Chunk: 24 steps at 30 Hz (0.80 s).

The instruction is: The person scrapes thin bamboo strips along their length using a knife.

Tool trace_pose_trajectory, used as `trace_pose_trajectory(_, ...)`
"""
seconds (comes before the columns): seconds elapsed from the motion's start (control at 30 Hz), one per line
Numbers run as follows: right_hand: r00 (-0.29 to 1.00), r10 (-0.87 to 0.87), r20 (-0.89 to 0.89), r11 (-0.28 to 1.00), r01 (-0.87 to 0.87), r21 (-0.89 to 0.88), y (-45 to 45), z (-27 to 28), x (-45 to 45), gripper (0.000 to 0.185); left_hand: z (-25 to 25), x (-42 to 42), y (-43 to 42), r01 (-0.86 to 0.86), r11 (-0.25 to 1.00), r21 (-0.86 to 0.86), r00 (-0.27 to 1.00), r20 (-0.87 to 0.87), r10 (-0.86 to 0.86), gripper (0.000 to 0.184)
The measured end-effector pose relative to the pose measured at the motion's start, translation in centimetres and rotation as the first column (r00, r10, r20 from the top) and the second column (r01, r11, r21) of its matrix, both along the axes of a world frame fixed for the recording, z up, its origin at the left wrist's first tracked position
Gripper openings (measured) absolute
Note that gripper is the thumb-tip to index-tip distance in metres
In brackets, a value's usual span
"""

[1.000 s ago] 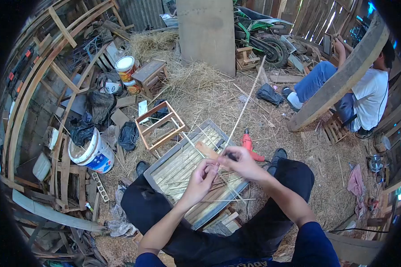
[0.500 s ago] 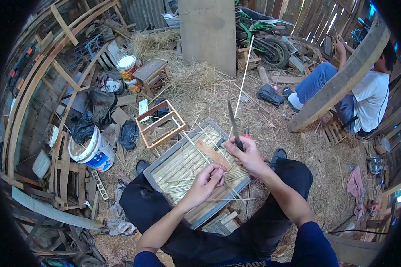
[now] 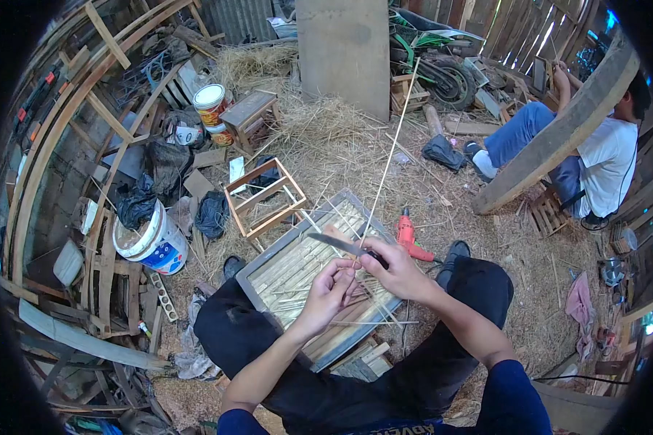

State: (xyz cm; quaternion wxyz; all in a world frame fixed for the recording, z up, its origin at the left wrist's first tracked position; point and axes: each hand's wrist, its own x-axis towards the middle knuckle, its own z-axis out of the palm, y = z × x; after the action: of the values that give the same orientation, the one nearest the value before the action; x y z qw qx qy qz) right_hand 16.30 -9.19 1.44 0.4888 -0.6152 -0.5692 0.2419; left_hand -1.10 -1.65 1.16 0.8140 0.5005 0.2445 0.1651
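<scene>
My right hand (image 3: 399, 272) is closed round the dark handle of a knife (image 3: 335, 243), whose blade points to the left over the slatted board. Close beside it, my left hand (image 3: 330, 290) pinches a long, thin bamboo strip (image 3: 386, 163) near its lower end. The strip rises away from me past the knife, which is at or very near it; whether the blade touches it I cannot tell. Under both hands, the framed slatted board (image 3: 286, 268) lies between my knees with several thin slivers scattered on it.
A red power drill (image 3: 408, 235) lies right of the board. Beyond the board's left corner is a small wooden frame (image 3: 250, 230). A white bucket (image 3: 149, 243) stands at left, a wooden stool (image 3: 248, 112) farther back. Another person (image 3: 602, 163) sits behind a slanted post (image 3: 559, 145).
The knife has swung from pointing up to lying leftward across the strip, as my right hand moved down and inward. The red drill now shows fully.
</scene>
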Motion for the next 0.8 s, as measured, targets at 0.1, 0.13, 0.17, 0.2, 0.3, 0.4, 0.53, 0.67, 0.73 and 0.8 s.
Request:
trace_pose_trajectory(0.1,0.996,0.06,0.062,0.997,-0.057,-0.055,-0.1,0.2,0.0,0.034,0.0,-0.2,0.1,-0.023,1.0,-0.007,1.0,-0.022,0.023,0.021)
trace_pose_trajectory(0.13,0.993,0.091,0.074,0.991,-0.084,-0.1,-0.2,0.5,0.0,0.034,0.0,-0.3,0.2,-0.029,0.999,-0.017,0.999,-0.036,0.028,0.02)
trace_pose_trajectory(0.17,0.992,0.099,0.075,0.994,-0.095,-0.056,-0.2,0.4,-0.2,0.035,-0.2,-0.4,0.2,-0.031,0.999,-0.014,0.999,-0.045,0.031,0.019)
trace_pose_trajectory(0.2,0.991,0.107,0.076,0.994,-0.106,-0.011,-0.2,0.2,-0.5,0.035,-0.5,-0.6,0.2,-0.034,0.999,-0.009,0.998,-0.053,0.033,0.018)
trace_pose_trajectory(0.3,0.982,0.176,0.074,0.981,-0.169,-0.097,-0.4,0.5,-0.5,0.038,-0.7,-0.8,0.1,-0.08,0.997,0.008,0.995,-0.053,0.08,0.014)
trace_pose_trajectory(0.4,0.972,0.189,0.139,0.977,-0.171,-0.128,-0.7,1.2,-0.4,0.041,-1.0,-0.8,0.1,-0.093,0.985,0.144,0.995,-0.013,0.096,0.011)
trace_pose_trajectory(0.53,0.956,0.16,0.244,0.987,-0.152,-0.053,-0.7,1.0,-0.1,0.041,-1.2,-0.9,0.2,-0.079,0.96,0.268,0.997,0.023,0.076,0.011)
trace_pose_trajectory(0.67,0.949,0.102,0.299,0.994,-0.109,0.008,-0.7,1.5,0.3,0.041,-0.5,-0.8,0.3,-0.048,0.973,0.227,0.997,-0.044,0.059,0.013)
trace_pose_trajectory(0.73,0.953,0.054,0.299,0.997,-0.067,0.035,-0.6,1.0,0.7,0.041,-0.5,-1.1,0.5,-0.033,0.982,0.185,0.993,-0.105,0.053,0.016)
trace_pose_trajectory(0.8,0.942,0.037,0.335,0.996,-0.064,0.07,-0.6,0.9,1.0,0.042,-0.5,-1.3,0.6,-0.024,0.981,0.193,0.992,-0.116,0.047,0.017)
